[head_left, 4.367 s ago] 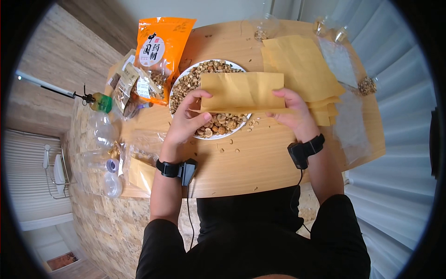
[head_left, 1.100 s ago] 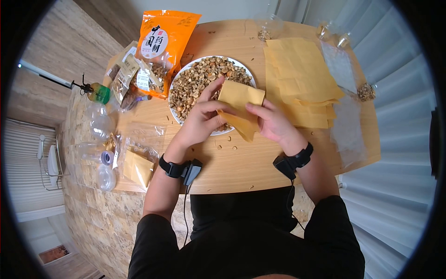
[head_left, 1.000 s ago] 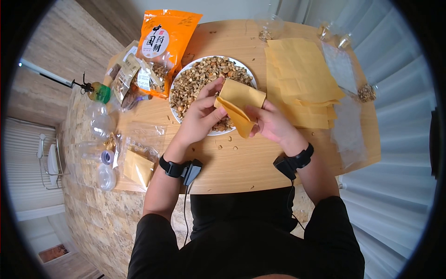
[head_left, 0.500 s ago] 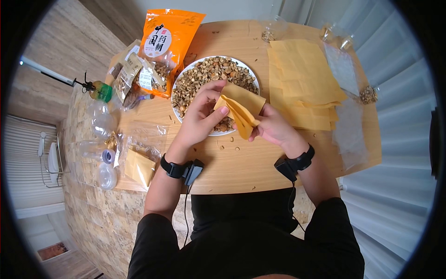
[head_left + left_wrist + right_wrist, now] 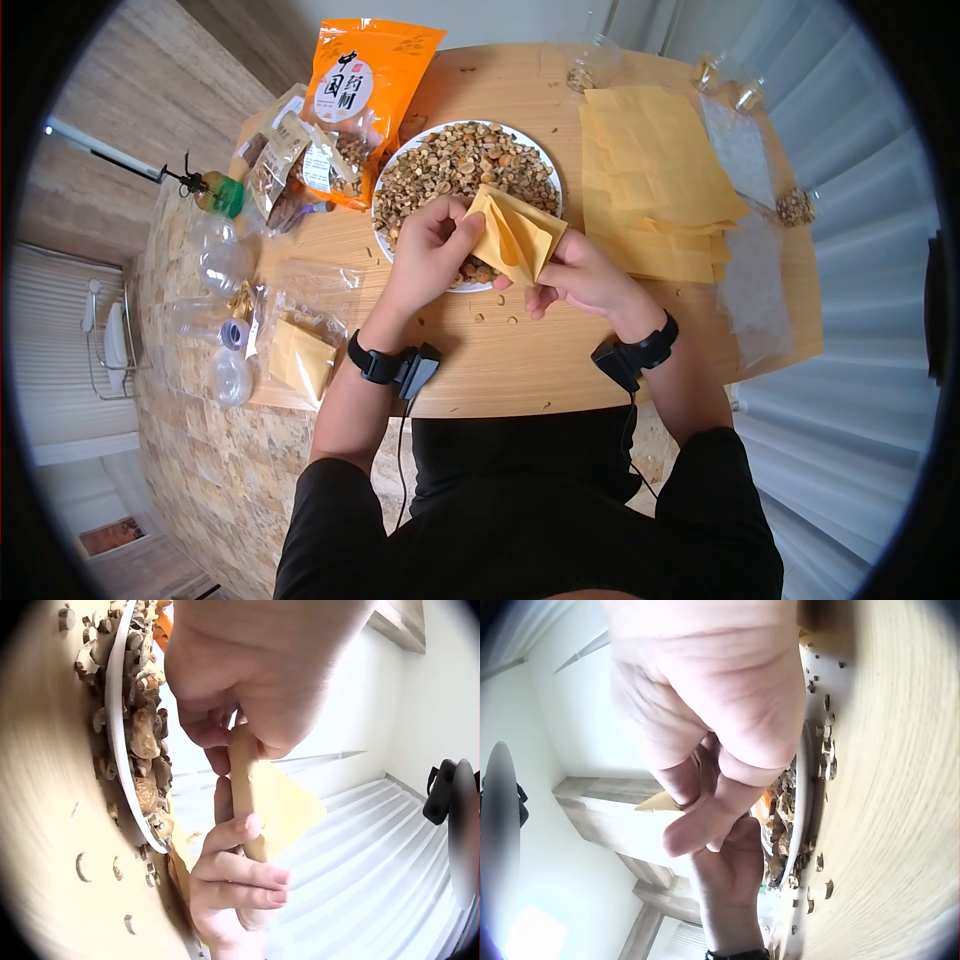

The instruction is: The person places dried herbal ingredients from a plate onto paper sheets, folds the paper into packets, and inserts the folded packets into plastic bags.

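A folded sheet of yellow-brown paper [image 5: 518,235] is held between both hands, over the near part of a white plate [image 5: 562,200] heaped with dried slices and pieces. My left hand [image 5: 430,258] pinches its left edge, thumb on top of the fold. My right hand [image 5: 588,280] holds the right end between thumb and fingers. The folds stand apart, with a pointed flap turned toward me. In the left wrist view the paper [image 5: 279,814] shows as a thick folded edge with a triangular corner. In the right wrist view, only a corner of paper [image 5: 660,801] shows; the fingers hide the remainder.
Large yellow-brown sheets [image 5: 655,180] lie stacked on the right, beside clear plastic bags [image 5: 755,270]. An orange pouch [image 5: 395,65] stands behind the plate's left side. Plastic containers [image 5: 222,262] and a bagged paper bundle [image 5: 300,360] sit at left. Loose bits dot the table [image 5: 500,375].
The paper, first a wide folded strip, has been folded smaller and turned. Over the last second its folds have spread and its flap has swung toward the left thumb.
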Motion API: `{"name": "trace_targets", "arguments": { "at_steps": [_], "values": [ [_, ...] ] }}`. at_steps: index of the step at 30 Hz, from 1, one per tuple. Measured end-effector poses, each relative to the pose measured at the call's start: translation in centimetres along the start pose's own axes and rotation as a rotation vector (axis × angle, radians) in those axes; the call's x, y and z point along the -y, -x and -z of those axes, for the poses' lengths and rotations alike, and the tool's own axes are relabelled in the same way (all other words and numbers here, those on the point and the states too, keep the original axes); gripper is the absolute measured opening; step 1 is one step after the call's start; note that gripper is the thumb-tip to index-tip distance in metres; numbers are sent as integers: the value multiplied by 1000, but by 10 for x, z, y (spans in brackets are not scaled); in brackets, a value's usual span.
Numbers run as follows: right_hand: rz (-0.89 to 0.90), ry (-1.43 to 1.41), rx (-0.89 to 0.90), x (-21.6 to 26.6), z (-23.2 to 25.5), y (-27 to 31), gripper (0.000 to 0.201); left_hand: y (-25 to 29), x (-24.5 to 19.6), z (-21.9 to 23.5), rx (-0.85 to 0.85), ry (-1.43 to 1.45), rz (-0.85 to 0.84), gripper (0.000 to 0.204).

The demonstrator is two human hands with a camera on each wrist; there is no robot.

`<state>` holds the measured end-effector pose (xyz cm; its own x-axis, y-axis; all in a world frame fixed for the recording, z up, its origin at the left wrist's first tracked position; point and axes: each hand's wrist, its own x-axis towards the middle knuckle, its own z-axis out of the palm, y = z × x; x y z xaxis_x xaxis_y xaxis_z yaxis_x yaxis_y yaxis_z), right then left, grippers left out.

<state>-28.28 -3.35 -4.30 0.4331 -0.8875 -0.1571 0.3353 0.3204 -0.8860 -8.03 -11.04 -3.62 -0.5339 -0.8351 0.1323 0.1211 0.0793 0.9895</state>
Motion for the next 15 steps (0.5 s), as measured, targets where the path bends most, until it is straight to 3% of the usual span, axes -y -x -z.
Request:
{"name": "trace_targets", "arguments": {
  "at_steps": [3, 5, 9, 11, 15],
  "values": [
    [-32, -107, 51, 0, -1, 2, 40, -1, 10, 6, -134, -160, 23, 21],
    [34, -177, -20, 0, -4, 3, 57, -2, 11, 6, -193, -152, -49, 21],
    [187, -227, 35, 4, -12, 0, 78, -1, 16, 6, -198, -197, -68, 22],
    [198, -17, -112, -1, -14, -2, 92, 1, 12, 4, -157, -305, -85, 23],
    [167, 72, -249, -6, -15, -6, 86, 2, 2, -4, -222, -287, -59, 23]
  ]
}}
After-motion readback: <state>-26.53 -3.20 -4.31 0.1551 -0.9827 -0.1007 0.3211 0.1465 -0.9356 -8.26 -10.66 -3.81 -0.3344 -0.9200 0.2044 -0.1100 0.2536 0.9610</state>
